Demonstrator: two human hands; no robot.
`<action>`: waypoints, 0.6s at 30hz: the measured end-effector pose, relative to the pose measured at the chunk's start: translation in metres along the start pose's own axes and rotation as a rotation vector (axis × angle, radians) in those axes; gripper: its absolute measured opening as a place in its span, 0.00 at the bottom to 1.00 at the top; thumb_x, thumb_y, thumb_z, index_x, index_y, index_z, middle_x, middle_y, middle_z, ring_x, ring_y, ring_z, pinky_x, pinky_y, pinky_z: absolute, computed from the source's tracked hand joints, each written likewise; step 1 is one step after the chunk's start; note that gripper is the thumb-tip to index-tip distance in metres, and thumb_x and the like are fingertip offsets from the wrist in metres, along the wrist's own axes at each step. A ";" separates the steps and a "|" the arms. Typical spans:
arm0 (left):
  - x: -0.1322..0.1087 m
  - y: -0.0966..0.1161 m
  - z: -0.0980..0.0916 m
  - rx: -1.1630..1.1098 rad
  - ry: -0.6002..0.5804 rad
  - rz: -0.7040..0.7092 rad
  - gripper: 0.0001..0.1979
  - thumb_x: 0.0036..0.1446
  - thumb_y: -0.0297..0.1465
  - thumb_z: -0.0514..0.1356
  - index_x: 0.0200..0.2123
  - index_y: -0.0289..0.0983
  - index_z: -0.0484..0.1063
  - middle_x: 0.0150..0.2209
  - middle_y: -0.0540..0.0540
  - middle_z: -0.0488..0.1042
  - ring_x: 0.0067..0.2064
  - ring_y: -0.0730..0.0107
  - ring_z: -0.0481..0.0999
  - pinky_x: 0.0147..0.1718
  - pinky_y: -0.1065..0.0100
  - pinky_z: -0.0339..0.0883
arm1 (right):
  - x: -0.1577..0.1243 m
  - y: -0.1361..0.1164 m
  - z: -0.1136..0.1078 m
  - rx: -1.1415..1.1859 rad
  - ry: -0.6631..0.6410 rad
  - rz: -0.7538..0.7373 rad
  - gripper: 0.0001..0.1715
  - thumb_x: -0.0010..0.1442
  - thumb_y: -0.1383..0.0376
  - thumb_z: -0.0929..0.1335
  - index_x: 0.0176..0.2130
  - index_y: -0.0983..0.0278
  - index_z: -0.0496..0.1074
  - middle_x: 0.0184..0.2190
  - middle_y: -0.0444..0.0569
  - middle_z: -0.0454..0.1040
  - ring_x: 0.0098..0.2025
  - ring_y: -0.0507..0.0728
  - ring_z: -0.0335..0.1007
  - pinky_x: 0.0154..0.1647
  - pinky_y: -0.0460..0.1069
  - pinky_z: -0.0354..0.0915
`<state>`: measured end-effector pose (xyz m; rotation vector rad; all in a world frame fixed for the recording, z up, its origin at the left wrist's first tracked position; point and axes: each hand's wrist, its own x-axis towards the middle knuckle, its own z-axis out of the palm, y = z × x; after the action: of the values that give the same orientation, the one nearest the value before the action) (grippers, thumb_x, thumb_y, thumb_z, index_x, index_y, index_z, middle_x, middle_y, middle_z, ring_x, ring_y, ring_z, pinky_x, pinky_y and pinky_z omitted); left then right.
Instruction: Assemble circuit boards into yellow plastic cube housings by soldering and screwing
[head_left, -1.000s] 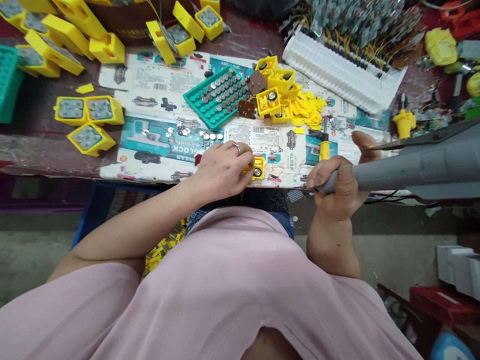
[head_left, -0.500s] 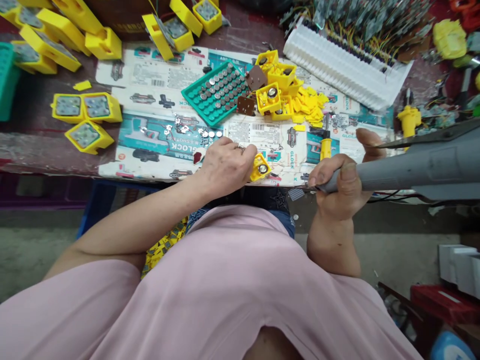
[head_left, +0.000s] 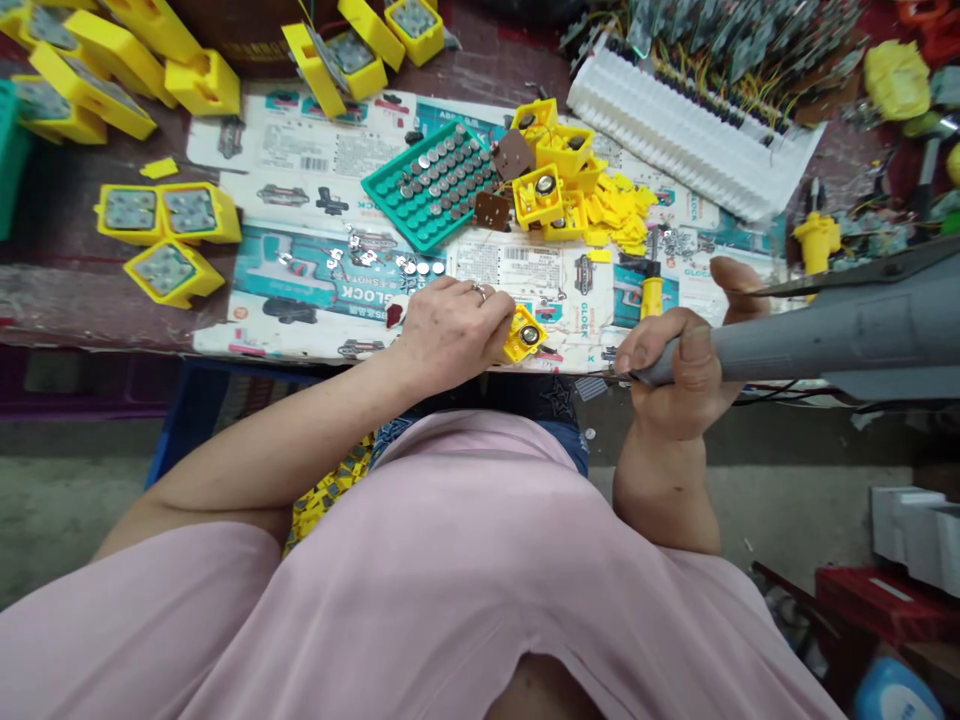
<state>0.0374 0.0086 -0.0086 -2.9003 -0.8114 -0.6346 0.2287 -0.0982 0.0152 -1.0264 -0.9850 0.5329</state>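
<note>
At the table's front edge, my left hand [head_left: 457, 330] is closed on a small yellow plastic case [head_left: 526, 336]. A round metal part shows inside the case, and the fingers cover its left side. My right hand [head_left: 679, 365] is wrapped around the narrow front end of a grey electric screwdriver [head_left: 810, 345], whose tip points left toward the case, apart from it. Beyond my hands, a green tray [head_left: 405, 215] holds rows of button cells. Several open yellow cases [head_left: 538, 192] are piled beside it, along with small yellow plastic pieces [head_left: 619, 212].
A white foam rack [head_left: 675, 130] of wired circuit boards stands at the back right. Yellow-handled screwdrivers [head_left: 651, 292] lie near my right hand. Filled yellow boxes [head_left: 171, 275] sit at the left on the table. Printed cardboard [head_left: 262, 170] covers the middle.
The yellow case in my left hand has shifted slightly to the right and turned a little. My right hand and the electric screwdriver look almost unmoved.
</note>
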 end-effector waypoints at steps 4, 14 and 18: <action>0.003 -0.002 -0.002 -0.043 -0.071 -0.022 0.15 0.64 0.31 0.51 0.33 0.35 0.77 0.28 0.43 0.77 0.32 0.63 0.76 0.30 0.63 0.62 | 0.001 -0.001 0.002 -0.024 0.012 0.001 0.26 0.57 0.53 0.73 0.52 0.53 0.67 0.16 0.33 0.64 0.14 0.51 0.61 0.15 0.47 0.60; 0.002 -0.004 0.006 -0.279 -0.095 -0.039 0.12 0.62 0.28 0.52 0.34 0.35 0.75 0.35 0.39 0.79 0.37 0.60 0.76 0.37 0.59 0.68 | 0.002 -0.003 0.012 -0.024 0.024 0.035 0.24 0.57 0.52 0.73 0.51 0.51 0.68 0.18 0.33 0.64 0.14 0.50 0.60 0.14 0.47 0.58; 0.001 -0.005 0.011 -0.208 -0.070 0.038 0.13 0.63 0.28 0.50 0.31 0.35 0.73 0.30 0.41 0.77 0.31 0.61 0.74 0.34 0.59 0.66 | 0.002 -0.003 0.010 -0.067 0.042 0.037 0.25 0.55 0.50 0.74 0.51 0.50 0.69 0.17 0.33 0.62 0.14 0.51 0.59 0.14 0.48 0.57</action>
<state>0.0395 0.0154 -0.0181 -3.1329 -0.7359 -0.6543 0.2211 -0.0932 0.0200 -1.1138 -0.9538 0.5100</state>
